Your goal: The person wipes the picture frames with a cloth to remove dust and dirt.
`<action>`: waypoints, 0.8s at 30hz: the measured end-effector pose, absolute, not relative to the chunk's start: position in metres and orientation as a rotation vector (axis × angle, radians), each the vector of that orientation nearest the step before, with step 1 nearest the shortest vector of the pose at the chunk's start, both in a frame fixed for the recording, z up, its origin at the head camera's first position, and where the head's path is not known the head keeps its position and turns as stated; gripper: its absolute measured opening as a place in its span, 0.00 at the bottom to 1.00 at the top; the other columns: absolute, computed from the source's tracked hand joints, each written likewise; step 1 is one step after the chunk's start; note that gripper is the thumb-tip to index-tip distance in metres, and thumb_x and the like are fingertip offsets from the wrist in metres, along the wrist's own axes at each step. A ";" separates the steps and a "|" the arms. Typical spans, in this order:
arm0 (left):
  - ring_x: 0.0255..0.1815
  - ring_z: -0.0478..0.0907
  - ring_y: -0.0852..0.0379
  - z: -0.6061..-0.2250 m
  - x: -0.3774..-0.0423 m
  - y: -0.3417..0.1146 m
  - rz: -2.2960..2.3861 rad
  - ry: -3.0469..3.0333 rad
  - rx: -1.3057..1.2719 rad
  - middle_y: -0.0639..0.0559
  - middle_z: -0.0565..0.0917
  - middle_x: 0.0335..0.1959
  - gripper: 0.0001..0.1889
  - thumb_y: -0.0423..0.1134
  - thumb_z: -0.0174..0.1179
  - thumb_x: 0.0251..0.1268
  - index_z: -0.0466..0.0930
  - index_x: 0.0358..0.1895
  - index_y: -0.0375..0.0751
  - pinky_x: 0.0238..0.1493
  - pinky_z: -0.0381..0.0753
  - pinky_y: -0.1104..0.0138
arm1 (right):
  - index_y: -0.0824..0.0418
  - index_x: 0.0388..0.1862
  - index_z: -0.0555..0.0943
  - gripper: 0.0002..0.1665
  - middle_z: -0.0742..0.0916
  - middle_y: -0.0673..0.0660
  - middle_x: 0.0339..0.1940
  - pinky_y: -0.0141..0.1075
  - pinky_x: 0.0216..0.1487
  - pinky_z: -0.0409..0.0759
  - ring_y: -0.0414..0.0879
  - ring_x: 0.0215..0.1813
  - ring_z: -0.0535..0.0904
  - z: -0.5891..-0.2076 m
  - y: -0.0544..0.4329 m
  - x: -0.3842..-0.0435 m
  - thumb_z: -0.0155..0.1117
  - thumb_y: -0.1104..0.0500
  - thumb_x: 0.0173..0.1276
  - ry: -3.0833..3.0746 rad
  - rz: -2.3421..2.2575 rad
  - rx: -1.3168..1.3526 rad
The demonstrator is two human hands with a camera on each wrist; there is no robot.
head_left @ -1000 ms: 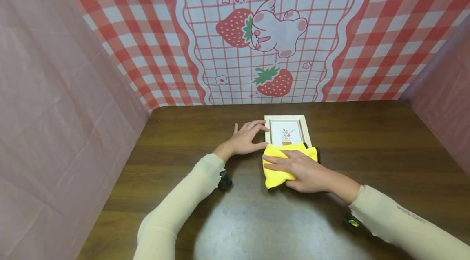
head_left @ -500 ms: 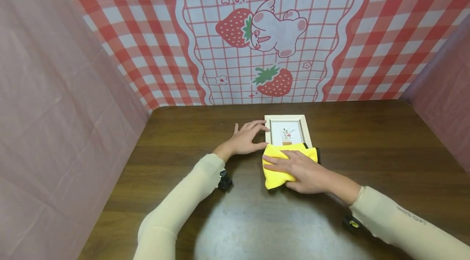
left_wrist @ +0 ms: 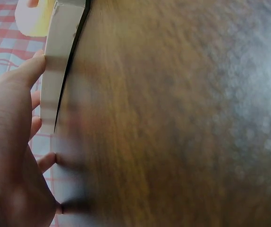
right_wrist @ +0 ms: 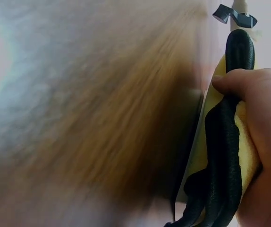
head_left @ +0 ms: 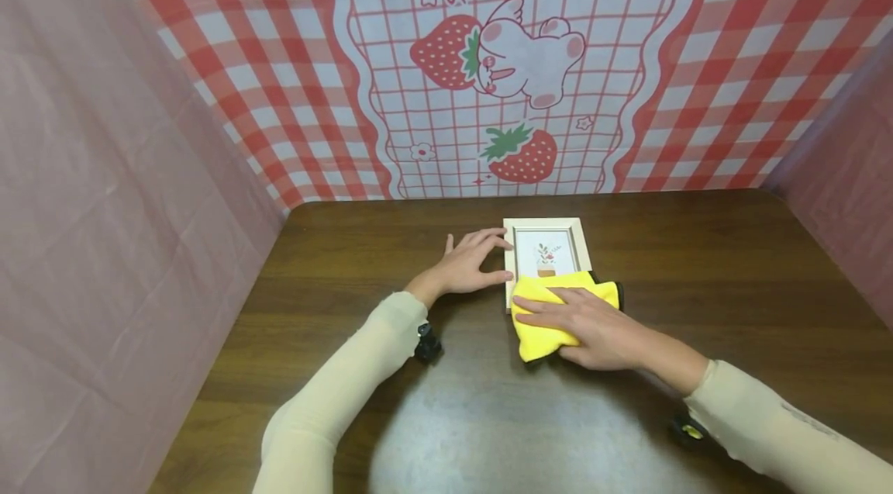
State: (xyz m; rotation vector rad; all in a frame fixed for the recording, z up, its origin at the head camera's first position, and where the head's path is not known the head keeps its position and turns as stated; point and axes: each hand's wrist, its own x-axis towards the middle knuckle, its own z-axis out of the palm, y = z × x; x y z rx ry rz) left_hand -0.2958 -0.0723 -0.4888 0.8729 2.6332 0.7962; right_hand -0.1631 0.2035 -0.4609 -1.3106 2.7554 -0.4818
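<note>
My right hand point(head_left: 596, 331), fingers extended, presses a yellow, black-edged fabric cloth point(head_left: 536, 337) over a cream rectangular picture frame point(head_left: 581, 250); my left hand point(head_left: 466, 265), spread wide, touches the frame's side.

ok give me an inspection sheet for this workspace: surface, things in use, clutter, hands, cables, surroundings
Surface: dark wood-grain table, light reflecting off its near part.
Job's things: pale picture frame with a potted-plant print; black-edged yellow cloth covering much of the frame's near end.
Clutter: nothing seen.
Hands: left hand touches the frame's left edge; right hand rests on the cloth, fingers spread.
Cables: nothing seen.
Surroundings: red-and-white checked backdrop with strawberry prints behind the table; pinkish drapes on both sides.
</note>
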 end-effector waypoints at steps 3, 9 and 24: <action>0.97 0.52 0.38 -0.485 -0.293 -0.073 0.780 2.642 0.884 0.56 0.58 0.95 0.35 0.70 0.61 0.79 0.73 0.81 0.60 0.89 0.30 0.20 | 0.47 0.82 0.81 0.49 0.80 0.53 0.87 0.73 0.74 0.77 0.76 0.80 0.78 -0.461 0.210 -0.161 0.83 0.70 0.63 2.773 -0.481 -1.297; 0.97 0.51 0.39 -0.488 -0.294 -0.074 0.805 2.633 0.883 0.58 0.57 0.96 0.35 0.71 0.60 0.78 0.73 0.81 0.63 0.89 0.28 0.21 | 0.46 0.82 0.81 0.51 0.80 0.52 0.87 0.74 0.72 0.77 0.76 0.79 0.79 -0.463 0.225 -0.158 0.83 0.72 0.60 2.800 -0.503 -1.297; 0.97 0.49 0.39 -0.481 -0.288 -0.072 0.751 2.653 0.876 0.56 0.55 0.96 0.34 0.65 0.59 0.83 0.71 0.83 0.57 0.90 0.28 0.22 | 0.46 0.81 0.82 0.53 0.83 0.52 0.84 0.71 0.69 0.78 0.73 0.77 0.81 -0.469 0.241 -0.156 0.82 0.74 0.57 2.853 -0.583 -1.350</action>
